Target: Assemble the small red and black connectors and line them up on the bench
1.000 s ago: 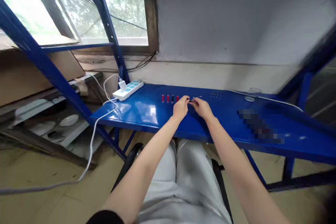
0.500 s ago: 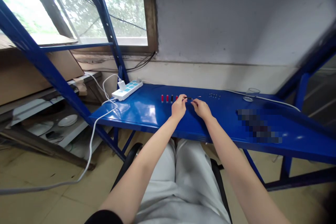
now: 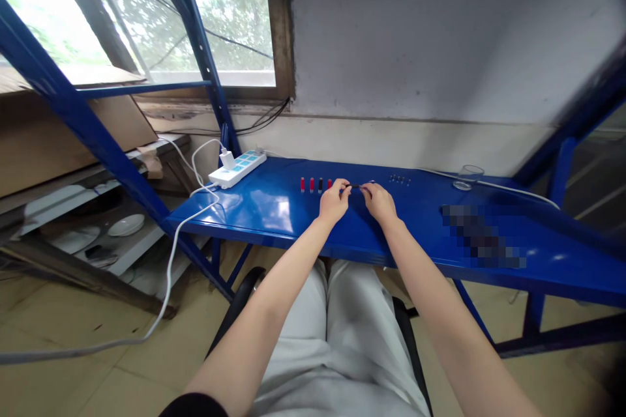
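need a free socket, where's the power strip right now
Head view: the white power strip lies at the far left corner of the blue table, left of the red and black pieces.

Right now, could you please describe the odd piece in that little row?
Look at the blue shelf, just left of the left hand, where four small pieces stand in a row. It is third from left, the only black one among reds.

I see a slender dark piece [image 3: 354, 186] lying level, pinched at either end between the fingertips of the left hand [image 3: 334, 201] and the right hand [image 3: 379, 201], just above the blue shelf [image 3: 274, 208]. It is too small for me to tell its exact shape.
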A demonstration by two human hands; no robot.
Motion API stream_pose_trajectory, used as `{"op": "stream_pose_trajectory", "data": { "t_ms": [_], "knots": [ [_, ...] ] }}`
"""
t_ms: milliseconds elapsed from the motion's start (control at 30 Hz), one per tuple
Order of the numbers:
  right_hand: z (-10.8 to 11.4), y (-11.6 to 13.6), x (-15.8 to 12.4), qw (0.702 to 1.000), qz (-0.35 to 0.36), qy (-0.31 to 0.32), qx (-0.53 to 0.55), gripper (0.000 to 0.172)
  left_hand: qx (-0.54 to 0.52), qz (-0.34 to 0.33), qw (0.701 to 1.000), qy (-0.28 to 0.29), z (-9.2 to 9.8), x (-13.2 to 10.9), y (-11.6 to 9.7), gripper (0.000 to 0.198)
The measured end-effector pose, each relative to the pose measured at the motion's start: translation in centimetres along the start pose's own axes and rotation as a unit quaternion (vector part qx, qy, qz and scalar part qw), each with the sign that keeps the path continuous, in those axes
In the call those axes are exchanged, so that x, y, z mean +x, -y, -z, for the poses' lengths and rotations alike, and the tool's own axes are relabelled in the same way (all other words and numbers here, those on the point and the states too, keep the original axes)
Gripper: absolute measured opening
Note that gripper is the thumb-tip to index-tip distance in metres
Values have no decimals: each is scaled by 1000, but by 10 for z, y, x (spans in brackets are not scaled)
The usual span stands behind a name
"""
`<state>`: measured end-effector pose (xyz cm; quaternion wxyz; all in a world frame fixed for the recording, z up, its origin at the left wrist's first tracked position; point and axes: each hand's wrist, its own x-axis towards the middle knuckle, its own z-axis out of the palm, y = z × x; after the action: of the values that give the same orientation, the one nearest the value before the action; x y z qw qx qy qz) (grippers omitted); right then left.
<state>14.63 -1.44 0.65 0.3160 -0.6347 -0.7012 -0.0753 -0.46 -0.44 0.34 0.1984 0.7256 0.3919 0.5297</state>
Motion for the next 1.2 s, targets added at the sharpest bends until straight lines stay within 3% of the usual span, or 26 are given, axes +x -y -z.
{"op": "stream_pose_trajectory", "data": {
  "t_ms": [200,467,867,1067,1200],
  "knots": [
    [-5,3,1,997,74,-22,8,30,14,1,1000,27,-2,0,2,14],
    [-5,9,-1,996,88,-26,-2,34,20,-8,1000,20,-5,1,9,14],
    [-7,16,4,999,47,2,-18,30,55,14,998,24,-1,1,-2,16],
    [-22,12,16,986,-50,-9,162,24,32,22,999,-27,3,0,-6,19],
    [-30,9,26,981,-66,25,183,16,26,28,998,-48,5,0,-6,17]
  ]
}}
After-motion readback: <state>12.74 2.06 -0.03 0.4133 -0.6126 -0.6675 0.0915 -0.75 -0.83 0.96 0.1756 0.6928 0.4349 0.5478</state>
